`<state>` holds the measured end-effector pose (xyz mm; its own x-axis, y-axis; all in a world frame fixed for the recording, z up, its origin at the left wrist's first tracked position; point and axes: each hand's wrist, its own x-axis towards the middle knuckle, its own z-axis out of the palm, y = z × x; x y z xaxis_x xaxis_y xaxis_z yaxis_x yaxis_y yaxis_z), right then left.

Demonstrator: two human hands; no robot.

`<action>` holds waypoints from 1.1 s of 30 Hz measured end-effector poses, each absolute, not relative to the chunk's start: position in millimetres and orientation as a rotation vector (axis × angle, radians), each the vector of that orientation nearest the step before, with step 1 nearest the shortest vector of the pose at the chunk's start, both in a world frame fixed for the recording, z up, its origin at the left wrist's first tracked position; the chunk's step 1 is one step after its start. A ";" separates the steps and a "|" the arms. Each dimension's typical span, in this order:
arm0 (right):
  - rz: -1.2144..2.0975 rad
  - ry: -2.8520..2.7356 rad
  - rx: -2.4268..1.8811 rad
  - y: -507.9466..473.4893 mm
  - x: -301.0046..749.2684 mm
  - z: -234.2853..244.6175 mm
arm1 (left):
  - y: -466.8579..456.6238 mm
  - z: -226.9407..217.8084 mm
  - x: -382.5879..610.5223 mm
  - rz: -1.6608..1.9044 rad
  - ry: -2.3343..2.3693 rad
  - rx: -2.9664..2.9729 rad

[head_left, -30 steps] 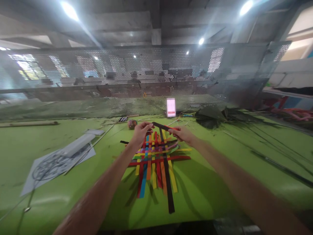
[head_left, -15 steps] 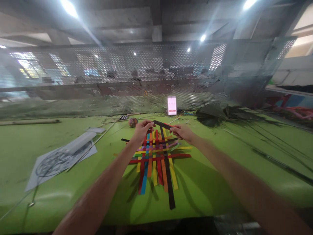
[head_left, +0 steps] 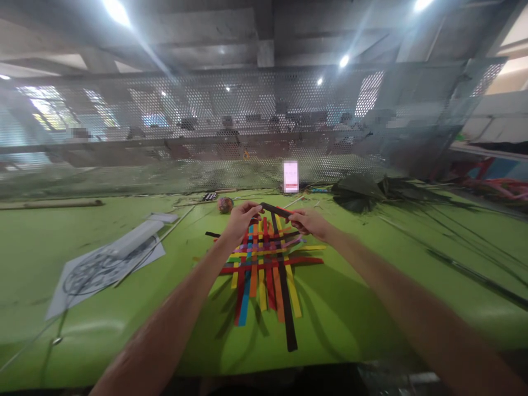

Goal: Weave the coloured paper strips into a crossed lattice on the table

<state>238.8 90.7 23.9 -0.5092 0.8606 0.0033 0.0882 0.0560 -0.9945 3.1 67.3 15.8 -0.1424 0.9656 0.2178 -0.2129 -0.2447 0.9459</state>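
A black strip [head_left: 275, 209] is stretched between my two hands above the far edge of a piece of weaving. My left hand [head_left: 242, 221] pinches its left end. At its right end, the fingers of my right hand [head_left: 309, 221] are closed on it, and a thin red-orange edge shows beside the black there. Below lies the woven piece [head_left: 258, 256] of red, blue, orange, yellow, green and purple strips, their loose ends fanning out. One long dark strip [head_left: 289, 313] runs through it towards me. My left hand and forearm hide part of the weave's left side.
On the green table [head_left: 355, 324] a printed sheet [head_left: 78, 286] with a rolled paper [head_left: 138, 239] lies left. A patterned ball [head_left: 225, 205] and a lit phone [head_left: 291, 177] stand at the back. Dark palm leaves [head_left: 357, 192] spread right, before a perforated screen [head_left: 256, 102].
The whole view has shifted very slightly. Both hands keep their hold on the black strip in nearly the same place.
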 end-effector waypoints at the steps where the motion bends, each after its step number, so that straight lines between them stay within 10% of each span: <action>1: 1.518 -1.692 -0.954 90.2 239.1 24.4 | 67.4 15.7 3.3 1.569 0.994 1.146; 18: 1.489 -1.811 -0.937 100.6 254.8 30.0 | 66.6 17.7 2.4 1.501 1.023 1.147; 33: 0.272 -1.657 -1.785 164.4 367.3 7.3 | 80.0 17.8 -43.9 1.718 1.188 0.995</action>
